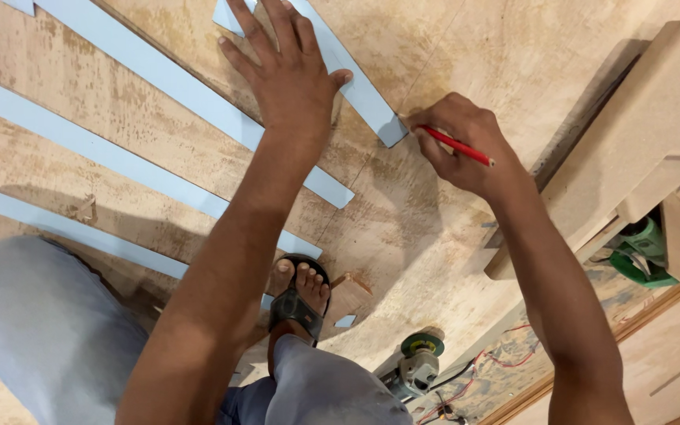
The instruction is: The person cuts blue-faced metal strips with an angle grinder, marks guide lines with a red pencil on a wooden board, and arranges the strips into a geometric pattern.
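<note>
Plywood, a wide tan sheet [450, 236] with a worn and blotchy face, lies under both hands and serves as the work surface. The left hand [289, 75] rests flat on it with fingers [247, 24] spread wide, holding nothing, its palm pressing on a long pale blue laminate strip [360, 90] that runs diagonally across the sheet. The right hand [466, 145] is closed around a red pencil [456, 145], pinched between thumb and fingers, with the pencil tip just beside the squared lower end of that strip. A faint straight pencil line runs along the plywood near this end.

Three more pale blue laminate strips [104, 149] lie roughly parallel to the left, apart from one another. The person's foot in a black sandal [299, 295] stands on the plywood, and grey trouser legs [49, 330] fill the lower left. To the right sits a stack of tan fibreboard panels [655, 118], with a green power tool [639, 252] partly hidden under it. A small grey and green router [417, 364] with red and black wires lies at the sheet's lower edge.
</note>
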